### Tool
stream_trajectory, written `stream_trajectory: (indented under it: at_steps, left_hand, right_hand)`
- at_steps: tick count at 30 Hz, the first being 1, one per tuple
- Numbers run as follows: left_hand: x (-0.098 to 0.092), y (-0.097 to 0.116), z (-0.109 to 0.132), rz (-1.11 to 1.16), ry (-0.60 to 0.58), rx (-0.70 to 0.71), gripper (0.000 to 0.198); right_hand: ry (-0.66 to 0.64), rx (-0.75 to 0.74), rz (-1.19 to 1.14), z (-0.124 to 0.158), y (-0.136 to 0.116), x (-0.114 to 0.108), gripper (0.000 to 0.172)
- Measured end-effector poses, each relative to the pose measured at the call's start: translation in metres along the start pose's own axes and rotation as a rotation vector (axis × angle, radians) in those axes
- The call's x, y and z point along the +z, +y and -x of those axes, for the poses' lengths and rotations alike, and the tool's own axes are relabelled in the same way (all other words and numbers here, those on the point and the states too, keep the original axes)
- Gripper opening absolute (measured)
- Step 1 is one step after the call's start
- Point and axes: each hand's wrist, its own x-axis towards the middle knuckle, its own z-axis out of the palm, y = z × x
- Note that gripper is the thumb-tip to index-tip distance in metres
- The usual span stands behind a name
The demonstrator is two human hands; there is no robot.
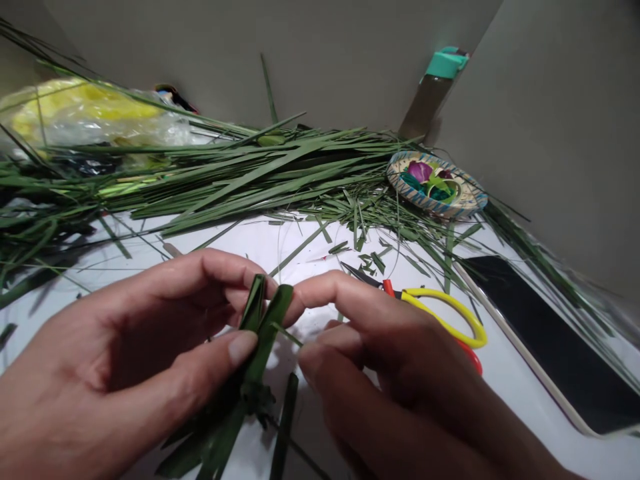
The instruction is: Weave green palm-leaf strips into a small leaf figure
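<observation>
Between the thumb and fingers of my left hand (125, 360) is a folded bundle of green leaf strips (265, 347), with two looped tips pointing up and a knotted part lower down. My right hand (385, 360) is close on the bundle's right side. Its index fingertip touches the right-hand loop, and its thumb and another finger pinch a thin green strip (287, 335) that sticks out from the bundle. Several strip ends fan out below, partly hidden by my left hand. A loose strip (286, 427) lies beneath on the white table (310, 247).
Scissors (445, 310) with yellow and red handles lie beyond my right hand, beside a phone (550, 340). Long green leaves (280, 167) are heaped along the back. A woven dish (435, 187) with coloured bits, a bottle (433, 93) and a plastic bag (95, 120) stand near the wall.
</observation>
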Motion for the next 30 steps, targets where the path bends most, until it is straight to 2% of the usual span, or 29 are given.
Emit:
stream_trajectory:
  at_steps: [2,5,8,9,12,18,25,30]
  left_hand:
    - [-0.002,0.003,0.005,-0.084,-0.021,0.007,0.028]
    - [-0.004,0.005,0.007,-0.094,-0.058,-0.008,0.025]
    - [-0.004,0.003,0.006,-0.093,-0.013,-0.012,0.027]
    - [-0.004,0.001,0.004,-0.084,0.041,-0.01,0.028]
    - [-0.002,-0.002,-0.002,-0.025,0.037,-0.008,0.033]
    - [0.008,-0.004,-0.016,0.016,-0.008,-0.017,0.044]
    - [0.011,-0.008,-0.018,0.028,-0.007,-0.037,0.046]
    - [0.009,-0.009,-0.018,0.034,-0.003,-0.05,0.048]
  right_hand:
    - [-0.025,-0.007,0.036,0.002,-0.001,-0.001,0.039]
    - [-0.03,0.001,0.064,0.007,-0.004,-0.002,0.037]
    - [0.012,-0.004,0.087,0.01,-0.006,-0.001,0.037]
    - [0.022,-0.009,0.084,0.009,-0.006,0.0,0.036]
    - [0.013,-0.017,0.027,0.006,0.005,0.003,0.03]
    - [0.041,0.014,-0.144,-0.003,0.031,0.008,0.036]
    - [0.009,-0.031,-0.117,-0.005,0.023,0.008,0.03]
    - [0.071,-0.046,-0.107,-0.007,0.027,0.01,0.035]
